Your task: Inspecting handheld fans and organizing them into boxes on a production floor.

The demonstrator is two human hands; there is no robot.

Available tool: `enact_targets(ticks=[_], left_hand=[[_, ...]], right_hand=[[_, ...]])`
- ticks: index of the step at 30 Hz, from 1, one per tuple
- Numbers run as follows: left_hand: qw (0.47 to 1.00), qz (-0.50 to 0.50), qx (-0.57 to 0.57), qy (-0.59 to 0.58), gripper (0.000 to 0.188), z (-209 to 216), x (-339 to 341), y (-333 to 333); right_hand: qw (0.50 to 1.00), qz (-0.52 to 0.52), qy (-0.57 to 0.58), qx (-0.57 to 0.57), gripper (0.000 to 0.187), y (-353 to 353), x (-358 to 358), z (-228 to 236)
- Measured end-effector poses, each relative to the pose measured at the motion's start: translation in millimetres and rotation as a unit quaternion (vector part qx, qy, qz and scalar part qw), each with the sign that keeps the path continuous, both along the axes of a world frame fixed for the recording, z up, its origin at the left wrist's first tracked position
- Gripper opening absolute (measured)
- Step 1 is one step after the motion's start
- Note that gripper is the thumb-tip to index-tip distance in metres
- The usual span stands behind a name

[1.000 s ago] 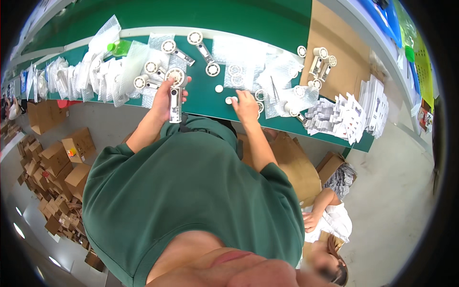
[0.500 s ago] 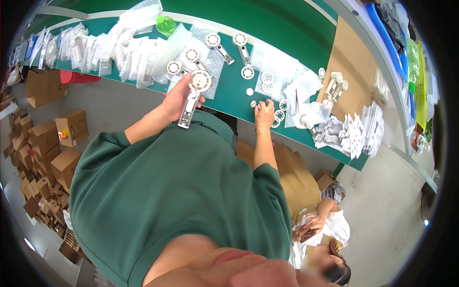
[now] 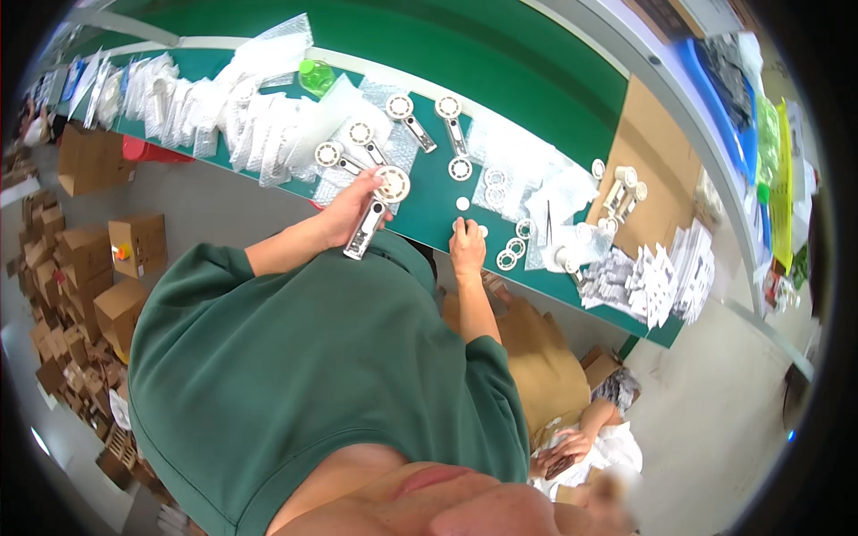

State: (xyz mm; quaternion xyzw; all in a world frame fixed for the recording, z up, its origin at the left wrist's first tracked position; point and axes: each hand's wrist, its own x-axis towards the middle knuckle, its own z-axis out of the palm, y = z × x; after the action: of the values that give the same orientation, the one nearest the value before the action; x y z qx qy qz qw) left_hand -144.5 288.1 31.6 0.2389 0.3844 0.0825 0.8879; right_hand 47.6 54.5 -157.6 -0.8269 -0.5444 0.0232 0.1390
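Note:
My left hand (image 3: 350, 213) is wrapped round a white handheld device with a round slotted head (image 3: 391, 184) and a silvery handle pointing toward me. My right hand (image 3: 466, 250) rests at the green table's near edge with its fingertips drawn together; anything between them is hidden. Just beyond the fingertips lies a small white disc (image 3: 462, 204), and a second white disc (image 3: 483, 231) sits beside the hand. To its right are several slotted white rings (image 3: 516, 248). More round-headed devices (image 3: 361, 134) lie farther away, some on bubble wrap.
Bubble-wrap bags (image 3: 259, 134) line the left of the table, with a green bottle (image 3: 315, 78) behind. Tweezers (image 3: 549, 219) lie on plastic at right, near stacked white paper pieces (image 3: 630, 277) and cardboard (image 3: 652, 161). A person (image 3: 581, 447) sits at lower right; boxes (image 3: 134, 246) stand left.
My right hand has shifted left, away from the rings and past the nearer disc. The left hand still holds the device. The whole view has tilted, so the table appears lower.

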Motion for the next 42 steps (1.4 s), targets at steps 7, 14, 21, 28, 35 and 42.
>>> enact_targets(ticks=[7, 14, 21, 28, 35, 42], left_hand=[[1.000, -0.011, 0.005, 0.013, 0.051, 0, 29, 4], [0.999, -0.005, 0.042, 0.019, 0.051, -6, 42, 7], [0.999, -0.014, 0.040, 0.018, 0.052, -8, 53, 5], [0.998, -0.027, 0.040, -0.028, 0.052, -4, 64, 4], [0.983, -0.014, 0.112, -0.143, 0.052, 23, 67, -6], [0.965, -0.033, 0.147, -0.216, 0.063, 57, 69, -27]], right_hand=[[0.991, -0.023, 0.127, -0.039, 0.021, 19, 15, 10], [0.971, -0.143, 0.189, 0.012, 0.023, 27, 16, 4], [0.983, -0.080, 0.163, -0.022, 0.041, 16, 10, 4], [0.983, -0.098, 0.153, -0.014, 0.037, 16, 12, 21], [0.857, -0.111, 0.369, 0.342, 0.041, 82, -1, 226], [0.899, -0.044, 0.319, 0.296, 0.046, 104, -27, 273]])
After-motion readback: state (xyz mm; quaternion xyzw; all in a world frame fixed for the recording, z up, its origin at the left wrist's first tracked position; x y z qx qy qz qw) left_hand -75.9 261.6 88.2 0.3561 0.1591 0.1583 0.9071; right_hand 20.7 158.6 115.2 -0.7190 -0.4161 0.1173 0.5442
